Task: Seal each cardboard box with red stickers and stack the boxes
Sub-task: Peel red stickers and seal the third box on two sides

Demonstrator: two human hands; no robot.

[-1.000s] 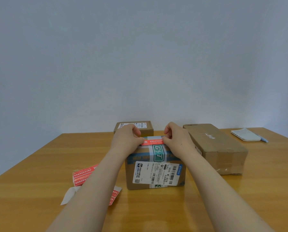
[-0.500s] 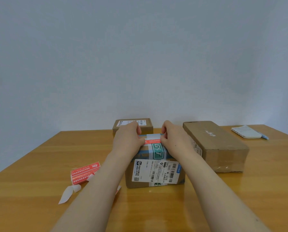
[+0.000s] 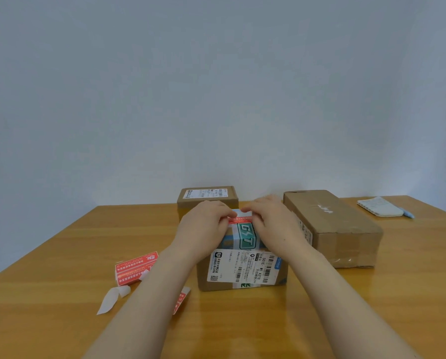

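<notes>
Wooden desk (image 3: 61, 255), pale wall behind: a red sticker (image 3: 238, 220) lies across the top of the labelled box (image 3: 242, 268) near the desk's front middle, its long axis running left to right. The left hand (image 3: 206, 225) and right hand (image 3: 272, 224) meet over it, curled fingertips pinching one end each, both equally near. Smoothing would likely run outward along that axis. A small box (image 3: 207, 196) stands behind, a long box (image 3: 330, 226) to the right, and spare stickers (image 3: 135, 268) lie toward the left edge.

Cardboard box (image 3: 202, 280) label (image 3: 242, 266) print: too small.
</notes>
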